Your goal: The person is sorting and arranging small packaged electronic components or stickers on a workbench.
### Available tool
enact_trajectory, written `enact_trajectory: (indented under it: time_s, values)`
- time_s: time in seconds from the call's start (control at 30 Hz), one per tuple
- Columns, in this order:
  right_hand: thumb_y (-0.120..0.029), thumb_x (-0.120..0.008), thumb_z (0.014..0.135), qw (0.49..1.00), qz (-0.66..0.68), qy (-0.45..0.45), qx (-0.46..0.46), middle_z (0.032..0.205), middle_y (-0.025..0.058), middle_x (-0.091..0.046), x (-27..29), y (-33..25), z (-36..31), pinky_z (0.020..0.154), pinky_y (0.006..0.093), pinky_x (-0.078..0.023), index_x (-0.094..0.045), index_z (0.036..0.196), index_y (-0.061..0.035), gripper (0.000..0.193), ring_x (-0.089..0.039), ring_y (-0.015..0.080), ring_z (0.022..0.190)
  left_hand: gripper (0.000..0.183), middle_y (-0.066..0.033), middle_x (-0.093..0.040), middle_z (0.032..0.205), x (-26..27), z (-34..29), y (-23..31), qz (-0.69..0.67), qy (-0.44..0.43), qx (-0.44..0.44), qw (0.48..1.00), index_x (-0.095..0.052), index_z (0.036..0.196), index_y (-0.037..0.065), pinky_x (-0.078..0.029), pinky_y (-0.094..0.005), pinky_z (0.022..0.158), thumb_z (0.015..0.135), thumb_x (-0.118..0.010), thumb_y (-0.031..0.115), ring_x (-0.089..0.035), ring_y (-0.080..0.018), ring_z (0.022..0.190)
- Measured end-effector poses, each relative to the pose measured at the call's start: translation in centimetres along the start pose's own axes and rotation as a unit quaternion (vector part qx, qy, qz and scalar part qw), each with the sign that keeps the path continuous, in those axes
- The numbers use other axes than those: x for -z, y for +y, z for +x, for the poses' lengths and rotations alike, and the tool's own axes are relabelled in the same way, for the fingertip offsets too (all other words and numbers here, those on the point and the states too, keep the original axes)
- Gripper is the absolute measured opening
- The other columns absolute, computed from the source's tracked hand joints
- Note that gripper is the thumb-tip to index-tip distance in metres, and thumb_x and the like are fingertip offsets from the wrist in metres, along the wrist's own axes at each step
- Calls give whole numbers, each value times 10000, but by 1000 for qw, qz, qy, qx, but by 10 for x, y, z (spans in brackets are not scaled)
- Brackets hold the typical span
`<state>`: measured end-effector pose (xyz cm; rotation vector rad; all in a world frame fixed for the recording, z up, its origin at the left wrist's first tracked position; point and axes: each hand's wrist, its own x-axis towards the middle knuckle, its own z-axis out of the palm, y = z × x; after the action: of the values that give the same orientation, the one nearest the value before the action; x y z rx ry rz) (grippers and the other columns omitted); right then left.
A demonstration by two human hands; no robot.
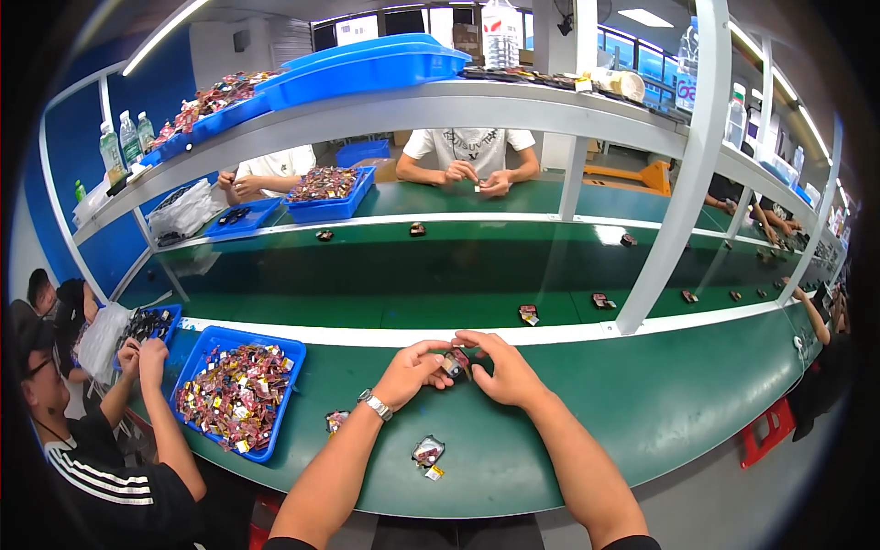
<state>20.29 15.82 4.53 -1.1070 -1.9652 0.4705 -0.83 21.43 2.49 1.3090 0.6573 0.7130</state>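
Observation:
Over the green bench, my left hand [410,374], with a metal watch on its wrist, pinches a small electronic assembly [453,365] with a dark casing and reddish parts. From the other side my right hand [502,368] curls its fingertips onto the same piece. The fingers cover part of it. Between my forearms, near the bench edge, lies another small assembly [428,452] with a silvery face and a yellow tab. A further reddish piece [336,421] shows beside my left forearm, partly hidden by it.
A blue tray [298,353] heaped with small circuit pieces stands left, near a seated co-worker [110,477]. Beyond a white rail, a dark green belt [367,275] carries scattered assemblies [529,314]. A metal shelf post [674,197] rises at right. Another worker [472,160] sits opposite.

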Motion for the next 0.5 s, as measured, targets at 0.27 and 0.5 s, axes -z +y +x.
enact_trajectory:
  time_s: [0.27,0.5]
  values:
    - [-67,-720,793,980,-100,172,-9,975,79,-619,-32,-5,5,722,349,-530,-662,1019,-68,233,-629,263,850,429,-140,-615,1196,-9,-3,4,-31,15,-6,999,-428,1398,45,-576,-339,907,974,-479,8,-677,-246,1000]
    - [-84,-699,799,982,-136,130,24,976,51,-613,-25,3,3,743,362,-539,-668,947,-75,152,-623,242,908,388,-148,-609,1223,-11,-5,7,-66,31,-4,997,-465,1336,37,-577,-348,911,956,-490,-35,-668,-251,1040]
